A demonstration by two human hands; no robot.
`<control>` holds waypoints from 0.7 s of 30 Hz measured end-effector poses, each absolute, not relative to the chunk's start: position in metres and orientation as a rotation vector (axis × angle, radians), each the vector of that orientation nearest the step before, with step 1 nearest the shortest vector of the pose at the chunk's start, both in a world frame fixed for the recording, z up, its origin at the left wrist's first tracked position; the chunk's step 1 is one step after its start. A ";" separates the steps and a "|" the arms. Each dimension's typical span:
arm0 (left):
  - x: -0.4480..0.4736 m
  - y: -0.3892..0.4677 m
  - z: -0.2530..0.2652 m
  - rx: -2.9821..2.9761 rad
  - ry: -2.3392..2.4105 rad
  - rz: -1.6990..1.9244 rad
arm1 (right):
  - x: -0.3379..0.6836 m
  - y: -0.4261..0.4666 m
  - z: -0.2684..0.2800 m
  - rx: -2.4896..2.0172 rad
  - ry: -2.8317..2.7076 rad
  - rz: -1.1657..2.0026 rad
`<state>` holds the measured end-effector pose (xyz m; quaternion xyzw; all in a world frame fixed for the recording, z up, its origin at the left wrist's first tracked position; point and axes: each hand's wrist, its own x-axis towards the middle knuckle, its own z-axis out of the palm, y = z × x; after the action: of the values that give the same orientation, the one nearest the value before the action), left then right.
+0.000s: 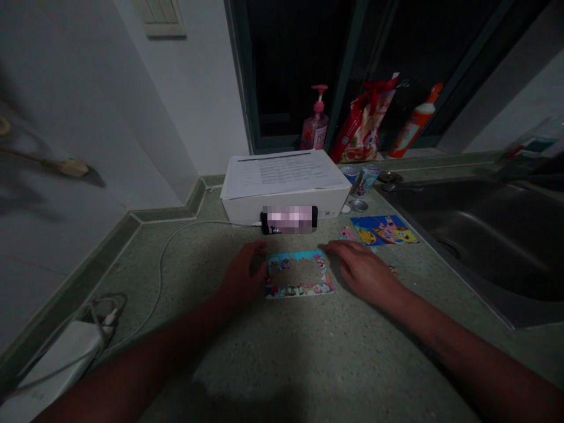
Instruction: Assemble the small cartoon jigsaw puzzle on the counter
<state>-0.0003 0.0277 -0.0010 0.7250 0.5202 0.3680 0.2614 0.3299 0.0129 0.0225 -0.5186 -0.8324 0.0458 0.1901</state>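
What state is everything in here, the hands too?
Jigsaw puzzle: border joined, middle unfilled.
Left hand: open, at the puzzle's left edge.
Right hand: open, near its upper right corner.
Phone: screen lit, cable plugged in.
White box: closed, printed sheet on top.
SpongeBob picture: flat.
Pump bottle: upright.

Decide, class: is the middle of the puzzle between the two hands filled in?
No, the puzzle has pieces along its edges, but a large gap shows in the middle.

A phone (289, 220) is leaned on a white box (245, 205). A pink bottle (314, 130) and red bag (363, 126) are seen behind.
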 end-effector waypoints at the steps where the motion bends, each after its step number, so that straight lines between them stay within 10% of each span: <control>1: 0.000 0.028 -0.002 1.972 1.402 0.992 | 0.330 0.013 0.022 -1.461 -2.341 0.121; 21: 0.003 0.028 0.002 1.962 1.430 0.972 | 0.350 0.018 0.043 -1.530 -2.407 -0.233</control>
<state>0.0030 0.0279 0.0021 0.7244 0.5280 0.3590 0.2602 0.3495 0.0178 0.0426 -0.5295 -0.8329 -0.0806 0.1396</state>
